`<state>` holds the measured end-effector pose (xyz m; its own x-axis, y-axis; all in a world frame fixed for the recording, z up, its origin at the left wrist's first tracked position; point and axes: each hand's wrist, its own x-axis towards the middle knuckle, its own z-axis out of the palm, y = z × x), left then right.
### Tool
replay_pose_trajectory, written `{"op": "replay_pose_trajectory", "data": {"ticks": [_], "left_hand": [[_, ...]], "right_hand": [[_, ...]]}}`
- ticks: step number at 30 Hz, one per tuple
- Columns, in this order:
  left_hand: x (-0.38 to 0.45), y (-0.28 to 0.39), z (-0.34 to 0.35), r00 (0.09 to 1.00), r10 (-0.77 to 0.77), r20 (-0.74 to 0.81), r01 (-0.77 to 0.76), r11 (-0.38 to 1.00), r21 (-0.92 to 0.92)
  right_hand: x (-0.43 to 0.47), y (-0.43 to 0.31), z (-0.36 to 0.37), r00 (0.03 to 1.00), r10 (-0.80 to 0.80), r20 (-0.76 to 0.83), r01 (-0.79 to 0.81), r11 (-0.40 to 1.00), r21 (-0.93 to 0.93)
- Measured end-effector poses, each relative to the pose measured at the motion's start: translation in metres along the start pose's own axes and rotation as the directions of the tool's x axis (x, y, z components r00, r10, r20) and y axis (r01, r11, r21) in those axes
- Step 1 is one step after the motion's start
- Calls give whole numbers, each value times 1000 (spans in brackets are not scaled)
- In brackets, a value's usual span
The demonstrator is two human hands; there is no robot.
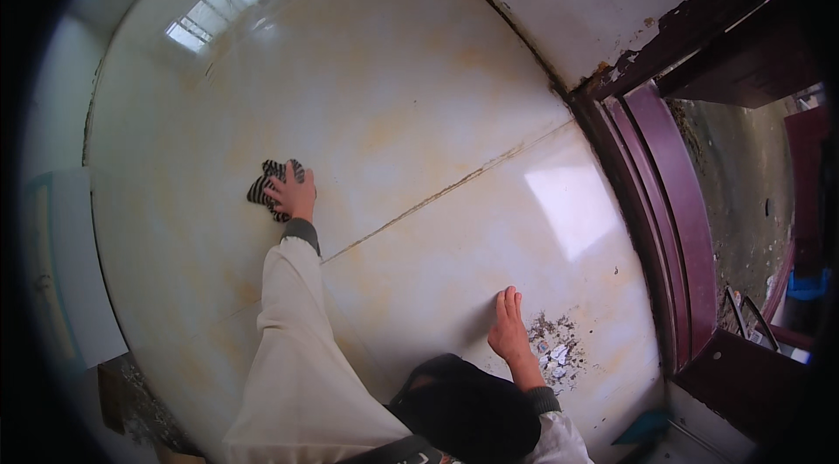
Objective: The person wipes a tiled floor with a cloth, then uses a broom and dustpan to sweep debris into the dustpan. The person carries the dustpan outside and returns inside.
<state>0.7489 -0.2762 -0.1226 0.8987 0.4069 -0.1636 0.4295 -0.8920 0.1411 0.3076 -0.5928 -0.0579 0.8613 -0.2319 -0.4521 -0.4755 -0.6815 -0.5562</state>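
My left hand (296,194) lies spread over a crumpled black-and-white striped cloth (262,192) and presses it against the glossy, cream marbled floor (393,103). Part of the cloth is hidden under the palm and fingers. To the lower right, my right hand (510,331) is held over the floor with its fingers extended and close together, holding nothing; whether it touches the floor is not clear. Just right of it lies a pile of dirt and paper-like scraps (558,354). Both arms have light sleeves with dark cuffs. Dark clothing hides some floor between them.
A dirt-lined joint (432,200) crosses the floor diagonally. At right is a dark red door frame (678,215), with a rough floor beyond. A teal object (642,428) with a rod lies at lower right. A pale panel (85,274) stands at left. Walls show peeling paint.
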Motion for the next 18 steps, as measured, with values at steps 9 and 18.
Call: {"op": "replay_pose_trajectory", "data": {"ticks": [9,18], "left_hand": [[-305,107,44,187,982,-31,-966,178,-185],[-362,40,-14,196,978,-73,-717,92,-691]], "right_hand": [[5,22,-31,976,174,-135,-131,951,279],[-14,29,-54,764,471,-442,-150,795,587]]}}
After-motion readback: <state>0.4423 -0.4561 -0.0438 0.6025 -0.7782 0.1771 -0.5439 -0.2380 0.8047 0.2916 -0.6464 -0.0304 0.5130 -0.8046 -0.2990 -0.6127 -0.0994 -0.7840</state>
